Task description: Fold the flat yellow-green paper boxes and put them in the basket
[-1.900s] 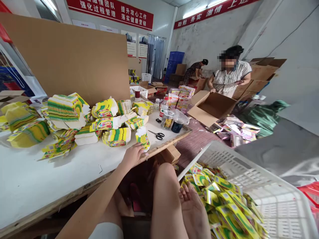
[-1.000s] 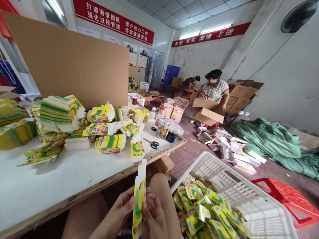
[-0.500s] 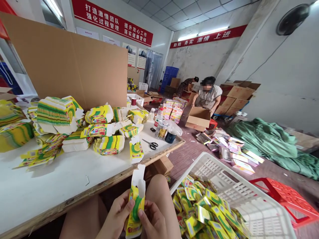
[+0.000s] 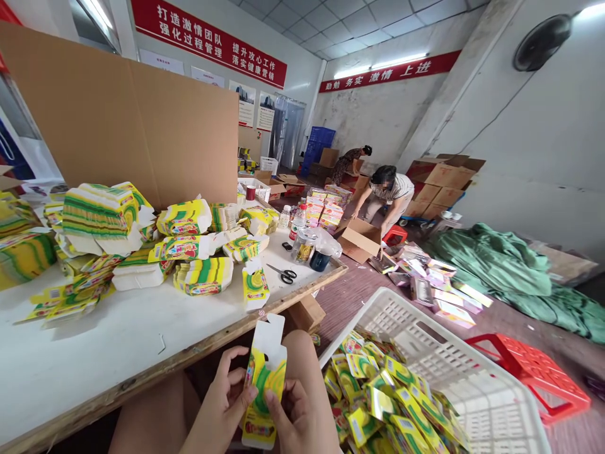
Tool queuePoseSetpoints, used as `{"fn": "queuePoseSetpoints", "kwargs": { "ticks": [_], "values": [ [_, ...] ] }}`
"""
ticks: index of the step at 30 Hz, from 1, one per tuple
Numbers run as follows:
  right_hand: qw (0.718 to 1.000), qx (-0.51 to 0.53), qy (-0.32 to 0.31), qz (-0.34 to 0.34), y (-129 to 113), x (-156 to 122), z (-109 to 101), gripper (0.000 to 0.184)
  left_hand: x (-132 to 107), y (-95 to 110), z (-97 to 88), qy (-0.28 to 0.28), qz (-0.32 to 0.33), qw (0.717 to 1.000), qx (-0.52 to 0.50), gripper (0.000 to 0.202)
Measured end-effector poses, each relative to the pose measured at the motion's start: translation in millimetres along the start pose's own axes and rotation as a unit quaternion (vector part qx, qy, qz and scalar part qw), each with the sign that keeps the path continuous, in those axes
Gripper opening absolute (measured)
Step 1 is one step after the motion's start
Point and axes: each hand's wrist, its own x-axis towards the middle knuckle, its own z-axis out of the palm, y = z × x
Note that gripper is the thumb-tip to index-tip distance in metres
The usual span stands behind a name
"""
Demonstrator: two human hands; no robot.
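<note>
Two hands (image 4: 225,396) pinch a yellow carton (image 4: 265,377) beside the white table (image 4: 113,350), red banners (image 4: 208,41) beyond.

The left hand (image 4: 231,396) and right hand (image 4: 297,411) are bare, slim-fingered; the left wrist (image 4: 199,436) is bare too. Beside the worktop (image 4: 108,343)'s near edge show a bare, rounded knee (image 4: 303,350) and bare thigh (image 4: 150,413).

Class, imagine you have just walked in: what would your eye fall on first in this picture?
Probably the yellow carton, front and centre between the left hand and right hand, its white flap sticking up. Next, the white basket at lower right, with its heap of yellow packs. Then the stacks on the table at left, before a big cardboard sheet.
</note>
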Motion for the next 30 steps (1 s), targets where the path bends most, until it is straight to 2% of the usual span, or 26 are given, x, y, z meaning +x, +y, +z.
{"fn": "queuePoseSetpoints", "kwargs": {
  "ticks": [3,7,12,17,22,26,30],
  "values": [
    [0.998,-0.023,-0.049,0.009,0.0,1.4,-1.8,0.033,-1.7,0.1,-1.3,-0.018,0.005,1.0,0.019,0.061],
    [0.999,-0.035,-0.032,-0.009,-0.5,1.5,-7.0,0.032,-3.3,-0.3,-3.2,-0.073,0.01,0.997,0.034,0.068],
    [0.993,-0.071,-0.091,-0.03,-7.5,1.8,-10.3,0.027,-3.1,2.6,-10.0,-0.14,0.009,0.988,0.057,0.069],
    [0.988,-0.094,-0.093,-0.083,-22.5,-1.7,-3.5,0.039,-2.9,6.1,-14.5,-0.171,-0.004,0.984,0.044,0.071],
    [0.977,-0.155,-0.031,-0.146,-31.5,-3.8,-5.9,0.043,-4.2,10.3,-16.3,-0.217,-0.021,0.976,0.008,0.073],
    [0.97,-0.198,-0.064,-0.122,-30.9,-3.1,-16.4,0.036,-5.5,14.0,-18.4,-0.247,-0.055,0.967,0.002,0.069],
    [0.97,-0.185,-0.115,-0.103,-38.0,-2.3,-20.1,0.03,-6.8,15.1,-17.1,-0.264,-0.072,0.961,-0.021,0.067]
  ]
}}
